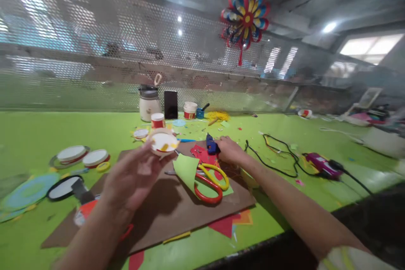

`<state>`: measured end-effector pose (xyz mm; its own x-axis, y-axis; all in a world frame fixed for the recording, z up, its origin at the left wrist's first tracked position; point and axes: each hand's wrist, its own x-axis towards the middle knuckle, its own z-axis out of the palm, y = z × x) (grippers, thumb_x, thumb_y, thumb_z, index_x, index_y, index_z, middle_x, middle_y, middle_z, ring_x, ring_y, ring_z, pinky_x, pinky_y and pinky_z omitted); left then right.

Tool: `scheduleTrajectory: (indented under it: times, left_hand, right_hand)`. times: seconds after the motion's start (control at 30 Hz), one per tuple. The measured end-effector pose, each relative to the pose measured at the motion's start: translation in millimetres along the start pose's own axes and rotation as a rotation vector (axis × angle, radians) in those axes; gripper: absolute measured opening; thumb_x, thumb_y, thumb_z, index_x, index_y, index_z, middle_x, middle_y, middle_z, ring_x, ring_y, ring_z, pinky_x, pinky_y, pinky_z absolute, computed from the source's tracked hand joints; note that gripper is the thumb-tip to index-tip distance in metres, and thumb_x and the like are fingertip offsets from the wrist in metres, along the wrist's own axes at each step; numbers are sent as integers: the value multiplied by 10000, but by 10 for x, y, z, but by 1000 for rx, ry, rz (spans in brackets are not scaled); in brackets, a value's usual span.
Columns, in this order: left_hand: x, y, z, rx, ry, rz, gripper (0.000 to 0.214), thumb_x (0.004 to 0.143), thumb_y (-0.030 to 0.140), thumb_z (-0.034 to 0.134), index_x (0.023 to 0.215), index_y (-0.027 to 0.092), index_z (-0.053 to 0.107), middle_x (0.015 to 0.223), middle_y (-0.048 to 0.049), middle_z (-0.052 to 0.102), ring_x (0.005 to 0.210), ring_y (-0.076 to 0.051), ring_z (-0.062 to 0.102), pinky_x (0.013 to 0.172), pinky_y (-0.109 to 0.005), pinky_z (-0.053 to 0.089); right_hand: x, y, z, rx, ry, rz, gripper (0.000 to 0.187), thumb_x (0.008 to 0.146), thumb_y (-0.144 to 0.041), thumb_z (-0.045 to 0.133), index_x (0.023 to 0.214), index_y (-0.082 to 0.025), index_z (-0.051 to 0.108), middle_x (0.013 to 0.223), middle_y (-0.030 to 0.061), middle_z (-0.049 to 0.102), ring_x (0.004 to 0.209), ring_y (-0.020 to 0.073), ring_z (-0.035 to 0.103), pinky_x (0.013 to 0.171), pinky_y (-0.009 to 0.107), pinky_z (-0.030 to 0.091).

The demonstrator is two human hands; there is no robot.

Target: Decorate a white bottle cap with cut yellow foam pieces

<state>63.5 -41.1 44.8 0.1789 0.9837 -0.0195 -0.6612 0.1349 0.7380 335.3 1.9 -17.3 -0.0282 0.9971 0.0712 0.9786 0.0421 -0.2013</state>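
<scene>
My left hand (pixel 136 177) is raised above the brown board (pixel 158 223), its fingers closed around a small round white disc with a rim (pixel 164 141) and bits of yellow on it. At the board's far right, my right hand (pixel 230 151) is closed at the blue glue gun (pixel 211 144); its fingers are partly hidden. Just below the gun are pieces of red paper (pixel 201 152). Scissors with one red and one yellow handle (pixel 210 194) lie on the board, a green paper piece (pixel 187 171) covering part of their blades.
Round white-topped discs (pixel 72 153) and a blue paper ring (pixel 31 192) lie at left. Behind stand a white jar (pixel 149 105), a dark phone (pixel 171 104) and paper cups (pixel 190 110). A black cord (pixel 286 173) runs to a purple power strip (pixel 322 166). A paper flower (pixel 247 19) hangs above.
</scene>
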Motion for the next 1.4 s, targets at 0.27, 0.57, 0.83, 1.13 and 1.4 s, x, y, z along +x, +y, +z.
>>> scheduleTrajectory:
  times: [0.27, 0.57, 0.83, 1.13, 1.4]
  left_hand:
    - [-26, -154, -65, 27, -159, -113, 281, 719, 317, 749, 937, 141, 775, 1019, -107, 748, 947, -252, 660, 821, -356, 566]
    - [-47, -197, -14, 77, -222, -171, 236, 772, 367, 718, 915, 190, 784, 1001, -76, 754, 971, -239, 662, 874, -328, 504]
    - [-63, -181, -30, 149, -309, -173, 338, 770, 388, 698, 1041, 196, 762, 1064, -97, 756, 1065, -303, 651, 997, -402, 440]
    - [-47, -211, -92, 202, -339, -224, 372, 774, 427, 659, 1104, 277, 742, 958, -84, 780, 954, -346, 699, 884, -454, 502]
    - [-73, -166, -49, 203, -363, -231, 354, 807, 410, 636, 1125, 288, 734, 884, -90, 781, 808, -326, 715, 834, -463, 509]
  right_hand:
    - [97, 145, 118, 119, 129, -2, 398, 651, -74, 643, 1044, -130, 667, 1058, 122, 575, 1019, 263, 553, 880, 339, 429]
    - [-374, 81, -506, 771, 187, -174, 244, 861, -267, 551, 1053, -142, 634, 924, 93, 718, 800, 196, 675, 760, 329, 528]
    - [-961, -75, -773, 867, 135, -546, 204, 927, -357, 565, 1066, -289, 697, 975, 42, 729, 835, 203, 694, 759, 305, 550]
    - [-1009, -254, -797, 525, 273, -587, 329, 916, -317, 577, 1240, -364, 541, 900, -15, 717, 750, 161, 687, 687, 226, 555]
    - [-1040, -302, -782, 380, 371, -587, 389, 914, -358, 567, 1294, -370, 489, 1062, 38, 728, 864, 219, 721, 751, 295, 593]
